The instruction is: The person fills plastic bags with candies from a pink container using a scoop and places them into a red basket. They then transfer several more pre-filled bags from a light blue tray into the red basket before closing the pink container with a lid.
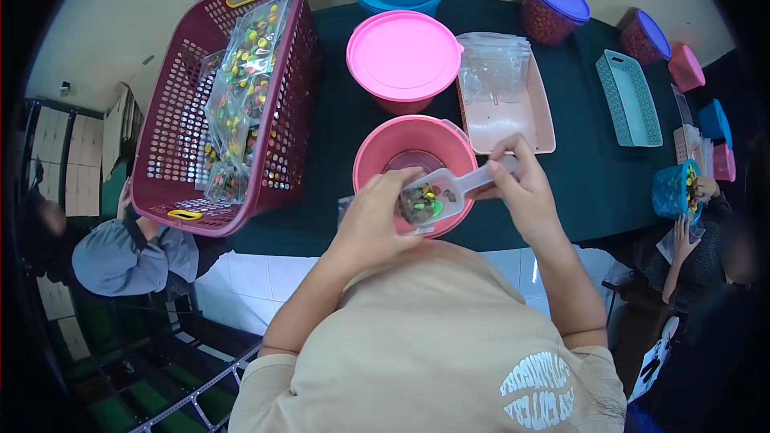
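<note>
My right hand (521,184) grips the handle of a whitish plastic scoop (479,180). In the scoop lie green, yellow and brown candies (429,202). My left hand (375,216) is curled beside the scoop's mouth, around what looks like a clear plastic bag (344,207); only a bit of its edge shows, and the palm hides the rest. Both hands are over the near side of an open pink tub (370,148). The tub's inside is partly visible, with a reddish bottom.
A maroon basket (281,124) with filled candy bags (249,88) stands left. Behind the tub is a pink-lidded container (405,52); a pale pink tray (513,128) with clear bags (493,64) sits right. Two people are at the sides, one by a blue tub (667,192).
</note>
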Demonstrator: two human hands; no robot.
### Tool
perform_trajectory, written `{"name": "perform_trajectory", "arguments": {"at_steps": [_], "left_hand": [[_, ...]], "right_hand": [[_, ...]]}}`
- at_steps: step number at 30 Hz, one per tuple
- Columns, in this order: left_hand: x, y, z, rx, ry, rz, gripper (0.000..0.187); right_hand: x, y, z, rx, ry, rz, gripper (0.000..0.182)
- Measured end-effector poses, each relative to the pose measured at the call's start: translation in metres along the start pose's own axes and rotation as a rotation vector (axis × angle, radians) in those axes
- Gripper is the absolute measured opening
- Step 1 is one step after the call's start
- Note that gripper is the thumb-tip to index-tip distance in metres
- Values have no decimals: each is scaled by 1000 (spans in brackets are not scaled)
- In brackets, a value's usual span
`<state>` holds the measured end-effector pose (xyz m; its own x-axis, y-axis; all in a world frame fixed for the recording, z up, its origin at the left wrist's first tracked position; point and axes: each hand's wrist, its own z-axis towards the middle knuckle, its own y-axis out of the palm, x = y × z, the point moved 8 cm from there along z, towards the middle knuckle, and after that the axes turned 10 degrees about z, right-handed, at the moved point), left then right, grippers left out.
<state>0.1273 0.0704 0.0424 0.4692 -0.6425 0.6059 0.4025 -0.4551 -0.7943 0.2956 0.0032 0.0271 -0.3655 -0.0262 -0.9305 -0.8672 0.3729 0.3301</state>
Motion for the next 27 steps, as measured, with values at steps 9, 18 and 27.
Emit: {"name": "perform_trajectory", "arguments": {"at_steps": [9,18,27], "left_hand": [[18,24,15,-418,11,-641,59],[36,-7,-3,-223,-11,-602,55],[-84,-4,-44,52,-541,-438,58]], "right_hand": [[-66,85,-23,-613,-590,-840,20],[-93,88,-39,-799,-763,-871,25],[-82,41,1,-303,-587,-895,24]]}}
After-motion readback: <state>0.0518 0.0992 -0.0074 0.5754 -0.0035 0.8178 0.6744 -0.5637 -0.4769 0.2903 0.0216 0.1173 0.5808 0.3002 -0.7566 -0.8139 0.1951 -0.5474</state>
